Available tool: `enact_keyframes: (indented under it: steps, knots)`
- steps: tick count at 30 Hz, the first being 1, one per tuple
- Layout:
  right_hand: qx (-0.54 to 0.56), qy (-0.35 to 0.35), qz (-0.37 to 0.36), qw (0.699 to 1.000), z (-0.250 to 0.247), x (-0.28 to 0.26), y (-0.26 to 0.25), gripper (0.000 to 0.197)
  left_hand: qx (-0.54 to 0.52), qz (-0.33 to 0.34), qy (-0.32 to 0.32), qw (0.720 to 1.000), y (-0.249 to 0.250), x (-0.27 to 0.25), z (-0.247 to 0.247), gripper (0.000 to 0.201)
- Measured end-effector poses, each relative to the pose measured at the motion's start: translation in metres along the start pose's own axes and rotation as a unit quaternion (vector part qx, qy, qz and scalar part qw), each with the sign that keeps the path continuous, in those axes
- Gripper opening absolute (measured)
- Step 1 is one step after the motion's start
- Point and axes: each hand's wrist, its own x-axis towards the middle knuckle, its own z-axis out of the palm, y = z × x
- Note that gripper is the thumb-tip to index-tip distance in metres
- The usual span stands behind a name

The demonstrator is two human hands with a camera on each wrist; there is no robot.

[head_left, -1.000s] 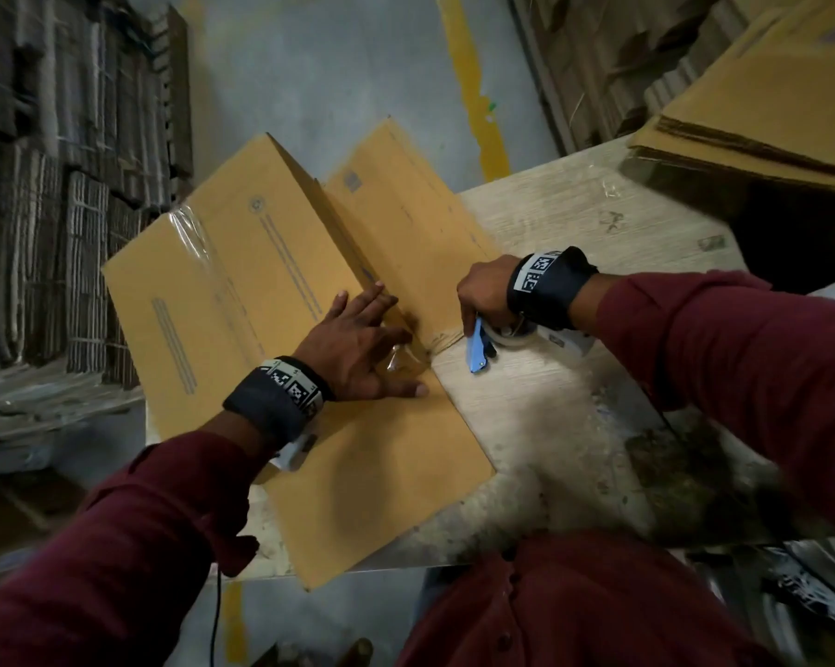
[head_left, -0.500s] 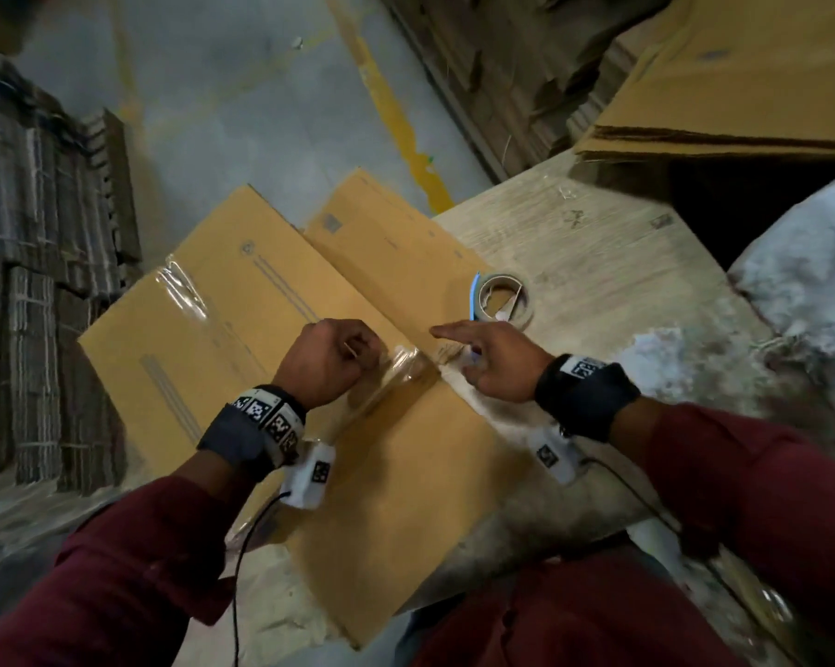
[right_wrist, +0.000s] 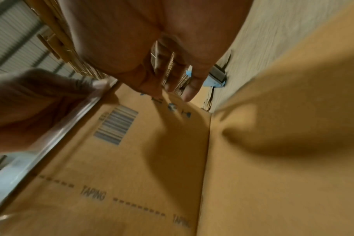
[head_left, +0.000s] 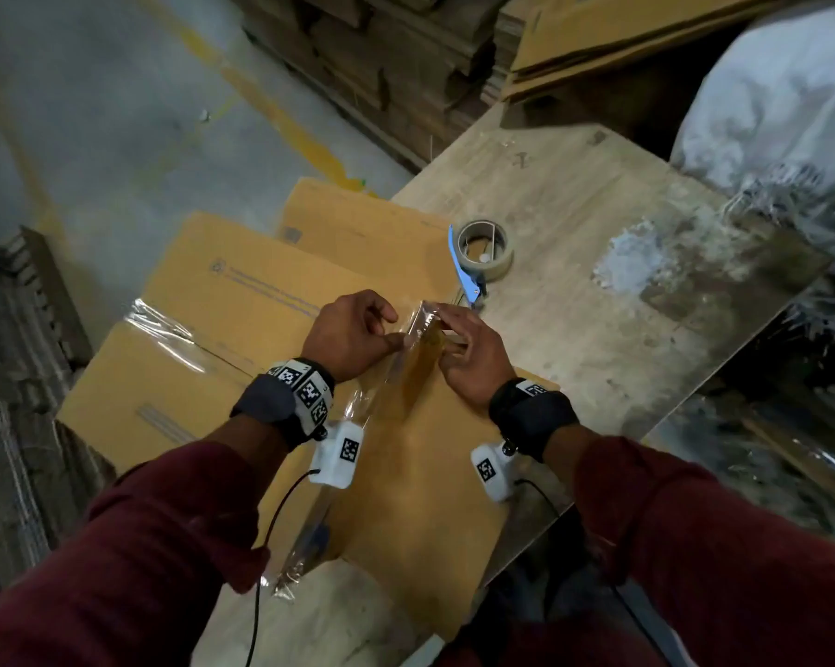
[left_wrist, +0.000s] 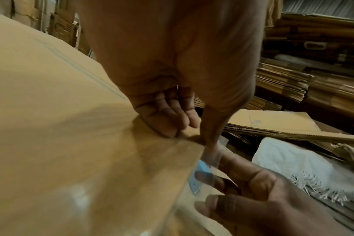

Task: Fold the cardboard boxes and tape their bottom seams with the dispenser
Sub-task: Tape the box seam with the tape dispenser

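A tan cardboard box [head_left: 203, 377] lies folded flat across the wooden table's [head_left: 622, 305] left end. A clear tape strip [head_left: 358, 416] runs along its seam toward me, and its far end stands up between my hands. My left hand [head_left: 382, 329] has its fingers curled against the cardboard [left_wrist: 51, 127], and its thumb [left_wrist: 210, 143] presses the tape's end. My right hand [head_left: 449, 329] touches that end from the other side with nearly straight fingers [right_wrist: 192, 89]. The tape dispenser [head_left: 483, 255], blue-handled, lies free on the table just beyond them.
A second tape strip [head_left: 165, 334] crosses the box's left part, which overhangs the table. A white sack [head_left: 781, 98] sits at the table's right. Flat cardboard stacks stand behind [head_left: 622, 36] and at the left [head_left: 16, 377]. Grey floor with a yellow line [head_left: 281, 122] lies beyond.
My right hand let go of the dispenser, which now lies on the table. Both hands have come together at the tape's far end, the left one curling from flat.
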Motion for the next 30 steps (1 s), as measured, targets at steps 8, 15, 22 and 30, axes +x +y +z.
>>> enact_keyframes:
  steps: [8, 15, 22, 30]
  knots:
    - [-0.009, 0.052, -0.001, 0.999, 0.048, -0.019, -0.008, 0.088, 0.014, 0.002, -0.005, 1.000, -0.004, 0.010, 0.003, 0.015]
    - [-0.101, 0.043, -0.017, 0.994, 0.025, -0.026, 0.009, 0.036, 0.059, -0.013, -0.001, 0.998, 0.007, 0.004, 0.008, 0.034]
    - [0.087, 0.004, 0.048, 0.995, -0.017, 0.043, -0.020, 0.045, 0.075, -0.027, 0.018, 0.997, 0.008, 0.003, 0.015, 0.033]
    - [0.097, -0.013, -0.019, 0.995, -0.012, 0.062, 0.008, 0.023, 0.079, -0.033, 0.023, 0.996, -0.001, 0.008, 0.018, 0.037]
